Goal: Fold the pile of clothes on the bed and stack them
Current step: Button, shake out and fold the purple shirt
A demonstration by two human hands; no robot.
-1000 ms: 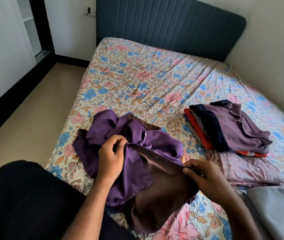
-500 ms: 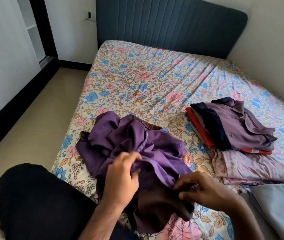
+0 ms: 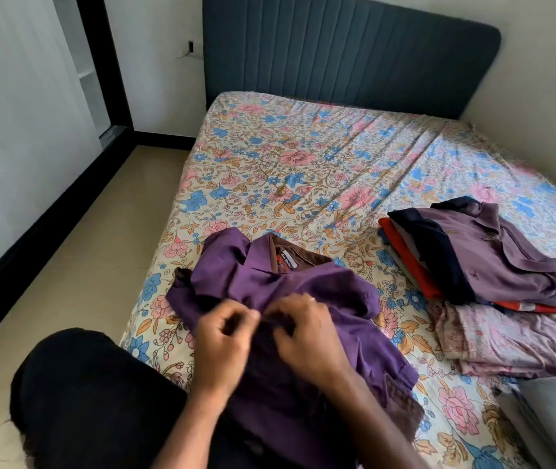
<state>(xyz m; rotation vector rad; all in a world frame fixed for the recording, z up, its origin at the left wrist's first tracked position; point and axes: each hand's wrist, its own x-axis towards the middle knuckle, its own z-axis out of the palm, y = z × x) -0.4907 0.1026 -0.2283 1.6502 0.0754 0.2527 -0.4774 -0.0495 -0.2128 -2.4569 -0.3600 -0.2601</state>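
A crumpled purple shirt (image 3: 290, 286) with a brown collar and a label lies at the near edge of the bed (image 3: 303, 170). My left hand (image 3: 224, 343) and my right hand (image 3: 307, 336) sit close together at the shirt's middle, each pinching its front fabric with curled fingers. To the right stands a stack of folded clothes (image 3: 479, 258): a mauve shirt with a navy band on top, red and orange layers beneath.
A pink patterned cloth (image 3: 513, 340) lies spread under and in front of the stack. Grey fabric (image 3: 554, 411) shows at the bottom right corner. A dark padded headboard (image 3: 347, 49) backs the bed. My black-clad knee (image 3: 93, 397) is at the bottom left, beside beige floor.
My hands have come together at the shirt's centre. The shirt has been turned and spread so its collar and label face up. The camera view has shifted downward.
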